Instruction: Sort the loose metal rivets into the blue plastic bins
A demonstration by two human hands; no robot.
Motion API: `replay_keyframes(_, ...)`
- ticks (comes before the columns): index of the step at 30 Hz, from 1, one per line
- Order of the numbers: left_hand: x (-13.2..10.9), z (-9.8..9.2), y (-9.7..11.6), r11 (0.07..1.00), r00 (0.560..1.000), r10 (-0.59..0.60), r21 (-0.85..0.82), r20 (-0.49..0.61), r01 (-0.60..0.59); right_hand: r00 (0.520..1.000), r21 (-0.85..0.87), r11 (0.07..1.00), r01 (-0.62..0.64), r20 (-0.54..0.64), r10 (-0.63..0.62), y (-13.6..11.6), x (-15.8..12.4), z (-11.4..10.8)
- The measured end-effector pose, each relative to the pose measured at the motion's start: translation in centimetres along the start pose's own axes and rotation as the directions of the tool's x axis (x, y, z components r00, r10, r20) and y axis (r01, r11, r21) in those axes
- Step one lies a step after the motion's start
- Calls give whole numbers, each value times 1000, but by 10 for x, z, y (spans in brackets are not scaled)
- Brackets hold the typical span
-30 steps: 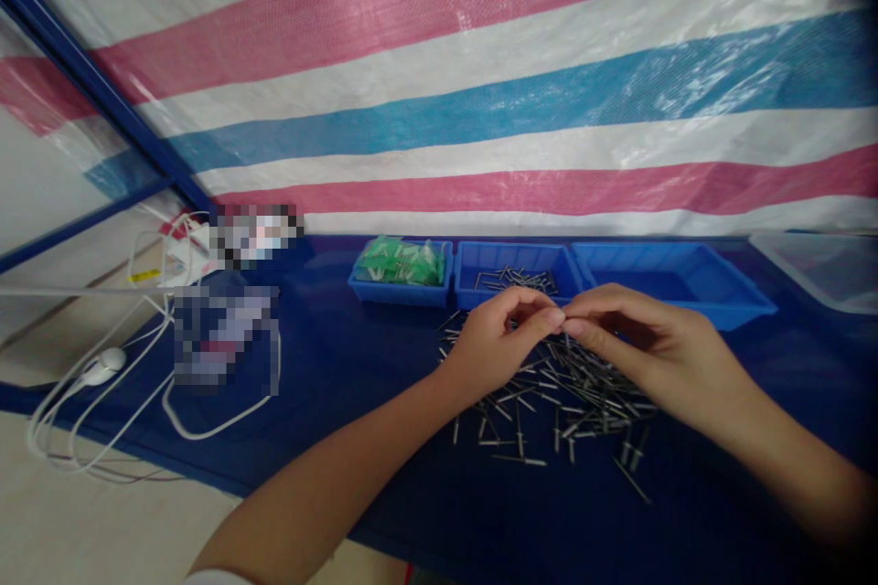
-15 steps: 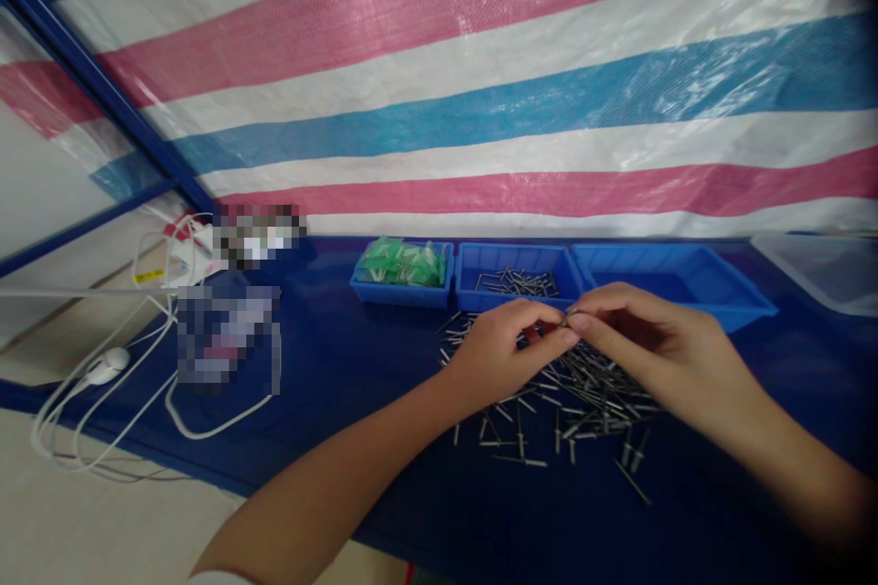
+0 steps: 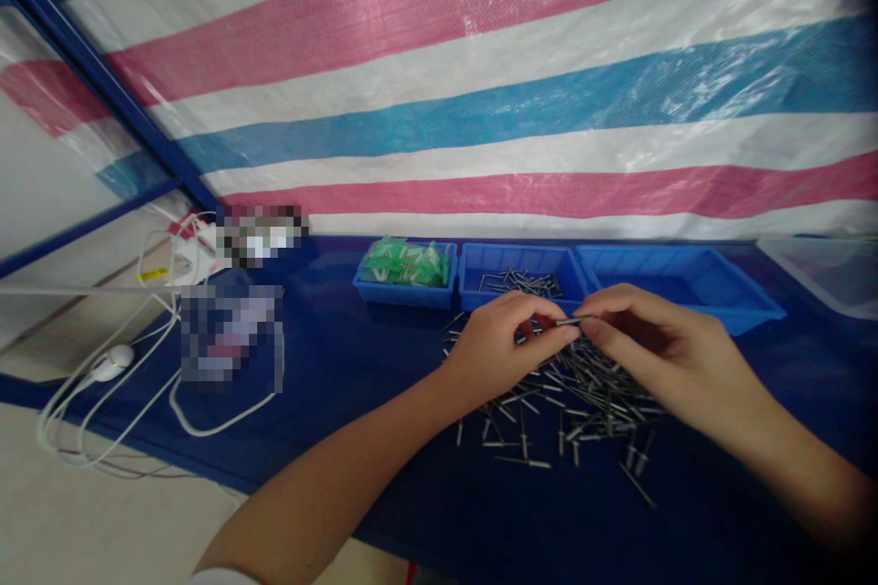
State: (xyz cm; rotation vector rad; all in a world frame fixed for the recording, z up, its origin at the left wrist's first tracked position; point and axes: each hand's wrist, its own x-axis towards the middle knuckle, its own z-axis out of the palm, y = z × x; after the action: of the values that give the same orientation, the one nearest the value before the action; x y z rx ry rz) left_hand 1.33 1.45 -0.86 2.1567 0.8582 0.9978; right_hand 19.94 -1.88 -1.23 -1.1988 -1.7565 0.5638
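My left hand (image 3: 504,349) and my right hand (image 3: 658,352) meet over a loose pile of small metal rivets (image 3: 576,398) on the blue table cover (image 3: 357,366). Both hands pinch one thin metal rivet (image 3: 569,322) held level between their fingertips. Other fingers of each hand are curled. Just behind the hands stands a small blue bin with several rivets (image 3: 519,279) in it.
A blue bin of green plastic pieces (image 3: 406,267) sits left of the rivet bin, a larger blue tray (image 3: 679,283) to its right, a clear container (image 3: 823,260) at far right. White cables and a mouse (image 3: 110,364) lie at the left. A striped tarpaulin (image 3: 480,91) hangs behind.
The fingertips have drawn slightly apart, and a rivet now shows level between them. Both hands stay over the pile.
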Motion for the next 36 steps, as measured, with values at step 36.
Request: replay_keyframes(36,2,15,0,718,919,37,630,392,-297,959,-462,866,189,-104,-265,-6,6,-4)
